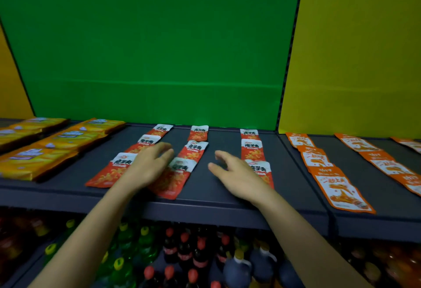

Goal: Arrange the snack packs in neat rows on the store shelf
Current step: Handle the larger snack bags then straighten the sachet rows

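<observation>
Red-and-white snack packs lie flat in three columns on the dark shelf (223,142). The left column's front pack (109,172) and the middle column's front pack (175,179) flank my left hand (150,166), which hovers open over them, fingers spread, covering part of each. The middle column's second pack (193,150) lies just beyond it. My right hand (237,173) is open with fingers apart, over the bare shelf beside the right column's front pack (262,170), hiding its lower left part. Neither hand holds a pack.
Yellow packs (36,162) fill the shelf's left end. Orange packs (339,187) lie in rows on the neighbouring shelf to the right. Green and yellow back panels rise behind. Below the shelf edge stand cola bottles (184,253) and other drink bottles.
</observation>
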